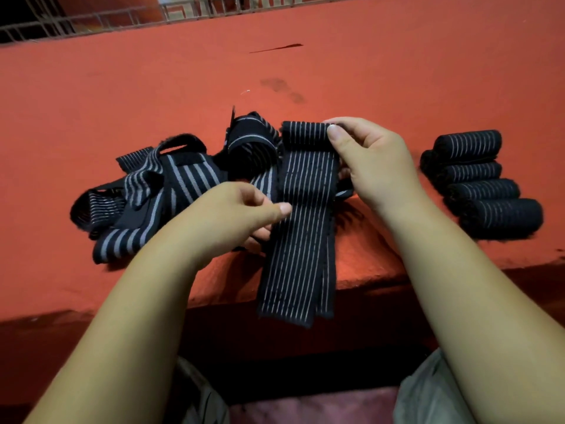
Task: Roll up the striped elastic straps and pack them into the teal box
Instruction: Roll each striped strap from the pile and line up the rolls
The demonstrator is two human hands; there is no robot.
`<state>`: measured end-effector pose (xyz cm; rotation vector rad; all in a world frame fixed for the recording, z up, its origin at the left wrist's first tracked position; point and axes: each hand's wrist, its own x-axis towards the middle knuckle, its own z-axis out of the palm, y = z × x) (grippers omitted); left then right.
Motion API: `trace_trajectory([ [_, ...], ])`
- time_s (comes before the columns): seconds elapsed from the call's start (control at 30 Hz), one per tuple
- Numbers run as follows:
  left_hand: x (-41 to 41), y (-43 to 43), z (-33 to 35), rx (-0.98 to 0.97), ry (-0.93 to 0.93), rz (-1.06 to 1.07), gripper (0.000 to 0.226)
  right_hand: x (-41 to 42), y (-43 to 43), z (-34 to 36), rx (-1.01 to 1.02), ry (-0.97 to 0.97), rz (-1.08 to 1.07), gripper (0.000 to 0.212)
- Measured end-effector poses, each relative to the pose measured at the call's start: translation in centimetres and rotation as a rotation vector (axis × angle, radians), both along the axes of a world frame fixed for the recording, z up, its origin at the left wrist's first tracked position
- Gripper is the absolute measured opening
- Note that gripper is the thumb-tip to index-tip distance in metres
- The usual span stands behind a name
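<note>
Centrally, a person seated at the red table (397, 71) holds one long striped strap (299, 240) between both hands. The right hand (373, 160) pinches the strap's far end, thumb on top and fingers curled behind, where the fabric is turned over into a short, partly wound roll. The left hand (241, 215) pinches the strap's left edge lower down, thumb and forefinger closed on the fabric and the other fingers tucked beneath. From these two grips the strap runs toward the person and hangs over the table's near edge, its free end dangling flat. To the left, touching the held strap, lies a tangled heap of loose straps (159, 191), some with broader grey stripes. To the right, well apart from the heap, four rolled straps (483, 185) lie side by side in a tight row on the table. A wire grid (91, 22) borders the table's far side.
</note>
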<state>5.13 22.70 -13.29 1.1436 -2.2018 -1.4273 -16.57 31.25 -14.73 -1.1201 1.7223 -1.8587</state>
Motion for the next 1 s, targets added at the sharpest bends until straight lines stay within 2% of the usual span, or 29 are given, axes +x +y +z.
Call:
trace_trajectory([
  [0.2,1.5,1.6,-0.3,-0.108,-0.201,-0.075,0.021,-0.1,-0.2,0.0,0.049,0.014,-0.033,0.017],
  [0.27,2.1,2.2,-0.5,-0.083,-0.194,-0.089,0.022,0.1,-0.1,0.0,0.051,0.012,-0.044,0.016],
  [0.4,3.0,3.1,-0.8,-0.002,-0.066,-0.112,0.022,0.4,0.0,-0.4,0.027,0.010,-0.067,0.016],
  [0.53,3.0,3.6,-1.6,0.017,-0.151,-0.117,0.024,0.5,0.1,-0.7,0.032,0.020,-0.079,0.016],
  [0.73,2.0,3.9,-1.8,-0.255,-0.263,-0.063,0.032,0.5,-0.1,-0.4,0.028,0.021,-0.065,0.017],
  [0.87,1.5,3.5,-1.7,-0.334,-0.359,-0.027,0.032,0.5,-0.1,-0.1,0.019,0.029,-0.037,0.017],
  [1.0,1.0,2.9,-1.2,-0.328,-0.234,0.048,0.033,0.5,-0.1,0.1,0.011,0.039,-0.004,0.017],
])
